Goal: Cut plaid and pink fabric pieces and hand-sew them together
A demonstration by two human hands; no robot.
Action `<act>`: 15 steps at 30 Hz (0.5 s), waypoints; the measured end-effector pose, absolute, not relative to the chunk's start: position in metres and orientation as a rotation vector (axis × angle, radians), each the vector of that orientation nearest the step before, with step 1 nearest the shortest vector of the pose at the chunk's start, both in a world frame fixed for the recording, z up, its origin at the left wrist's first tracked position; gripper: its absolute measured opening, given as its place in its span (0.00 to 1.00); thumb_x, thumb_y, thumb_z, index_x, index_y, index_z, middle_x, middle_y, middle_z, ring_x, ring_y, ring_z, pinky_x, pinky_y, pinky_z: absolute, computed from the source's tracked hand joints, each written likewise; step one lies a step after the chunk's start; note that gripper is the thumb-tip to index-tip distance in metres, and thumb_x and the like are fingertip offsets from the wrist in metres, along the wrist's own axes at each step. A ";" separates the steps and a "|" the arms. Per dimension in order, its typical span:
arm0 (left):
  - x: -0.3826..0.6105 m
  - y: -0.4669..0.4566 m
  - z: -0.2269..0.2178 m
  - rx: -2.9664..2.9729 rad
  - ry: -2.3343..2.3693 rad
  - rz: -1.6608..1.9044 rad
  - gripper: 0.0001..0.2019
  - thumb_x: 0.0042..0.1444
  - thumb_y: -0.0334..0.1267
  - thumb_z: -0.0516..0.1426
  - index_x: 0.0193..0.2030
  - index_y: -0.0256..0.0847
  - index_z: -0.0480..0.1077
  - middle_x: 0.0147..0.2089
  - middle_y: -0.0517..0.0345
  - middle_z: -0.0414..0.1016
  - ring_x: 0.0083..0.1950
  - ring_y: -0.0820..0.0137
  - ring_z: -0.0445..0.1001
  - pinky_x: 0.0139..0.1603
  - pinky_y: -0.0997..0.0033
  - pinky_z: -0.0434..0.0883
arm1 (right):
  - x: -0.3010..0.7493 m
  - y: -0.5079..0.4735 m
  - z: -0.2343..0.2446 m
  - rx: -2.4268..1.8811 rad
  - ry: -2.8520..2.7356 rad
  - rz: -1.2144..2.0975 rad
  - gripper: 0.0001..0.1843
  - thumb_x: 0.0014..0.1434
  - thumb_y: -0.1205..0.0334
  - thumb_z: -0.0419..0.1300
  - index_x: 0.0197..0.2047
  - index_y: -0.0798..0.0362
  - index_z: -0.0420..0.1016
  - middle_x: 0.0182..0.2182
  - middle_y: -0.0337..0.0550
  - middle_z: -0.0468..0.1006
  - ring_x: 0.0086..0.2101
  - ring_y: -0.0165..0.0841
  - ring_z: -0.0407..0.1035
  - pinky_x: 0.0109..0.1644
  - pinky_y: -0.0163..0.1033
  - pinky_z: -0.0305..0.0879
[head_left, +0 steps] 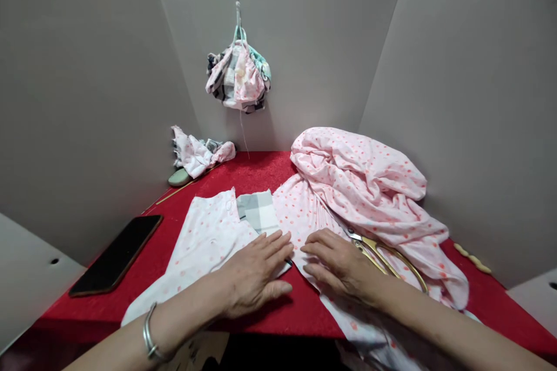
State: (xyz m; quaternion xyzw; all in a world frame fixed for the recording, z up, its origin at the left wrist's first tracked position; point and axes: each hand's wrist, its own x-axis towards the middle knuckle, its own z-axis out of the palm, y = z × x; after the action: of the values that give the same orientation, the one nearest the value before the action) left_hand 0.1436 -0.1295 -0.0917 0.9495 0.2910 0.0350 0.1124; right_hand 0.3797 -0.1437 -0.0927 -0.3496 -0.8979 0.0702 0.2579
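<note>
My left hand (pixel 259 272) lies flat, fingers stretched out, on the near edge of a white cloth piece with faint pink dots (pixel 204 232). Beside its fingertips a grey-and-white checked cloth (pixel 259 208) shows from between the dotted pieces. A small dark thing, mostly hidden, peeks out by its fingers. My right hand (pixel 337 261) rests with slightly bent, parted fingers on a pink dotted cloth (pixel 298 211), which runs up into a large crumpled heap. Gold-handled scissors (pixel 380 255) lie on this cloth just right of my right hand, their blades partly covered.
On the red table cover (pixel 261 168) a black phone (pixel 117 252) lies at left. Cloth scraps (pixel 195 153) and a green oval object (pixel 179 178) sit at the back left. A bundle of gathered cloth (pixel 239 75) hangs on the grey back panel (pixel 322 64). Side panels enclose the table.
</note>
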 end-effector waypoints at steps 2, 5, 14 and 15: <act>0.141 -0.137 -0.085 2.770 0.840 0.070 0.37 0.60 0.57 0.47 0.68 0.34 0.47 0.69 0.39 0.47 0.69 0.54 0.46 0.66 0.48 0.50 | 0.392 -0.149 -0.088 -1.014 -2.391 0.084 0.11 0.62 0.63 0.52 0.45 0.57 0.71 0.39 0.51 0.73 0.40 0.37 0.66 0.43 0.44 0.66; 0.138 -0.148 -0.070 2.719 0.776 0.044 0.31 0.60 0.55 0.48 0.65 0.39 0.55 0.66 0.43 0.56 0.66 0.56 0.57 0.63 0.56 0.59 | 0.421 -0.162 -0.089 -1.187 -2.292 -0.104 0.12 0.62 0.63 0.51 0.45 0.56 0.71 0.41 0.52 0.72 0.42 0.39 0.66 0.45 0.46 0.66; 0.159 -0.171 -0.106 2.998 1.449 0.369 0.07 0.57 0.29 0.53 0.42 0.38 0.69 0.39 0.49 0.74 0.39 0.60 0.72 0.37 0.59 0.71 | 0.477 -0.200 -0.113 -1.674 -2.087 -0.256 0.14 0.61 0.55 0.49 0.36 0.52 0.73 0.36 0.51 0.74 0.38 0.42 0.70 0.41 0.47 0.69; 0.163 -0.170 -0.112 3.057 1.464 0.332 0.07 0.56 0.25 0.52 0.37 0.38 0.69 0.35 0.51 0.73 0.35 0.61 0.71 0.33 0.61 0.70 | 0.475 -0.200 -0.114 -1.736 -2.086 -0.276 0.14 0.61 0.55 0.50 0.36 0.52 0.73 0.35 0.52 0.74 0.37 0.42 0.70 0.39 0.47 0.69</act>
State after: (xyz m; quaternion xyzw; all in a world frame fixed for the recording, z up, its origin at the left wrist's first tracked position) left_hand 0.1632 -0.1700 -0.1116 0.8897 0.4262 0.0966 -0.1319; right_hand 0.4750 -0.2001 -0.1136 -0.6228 -0.7484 -0.0992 0.2056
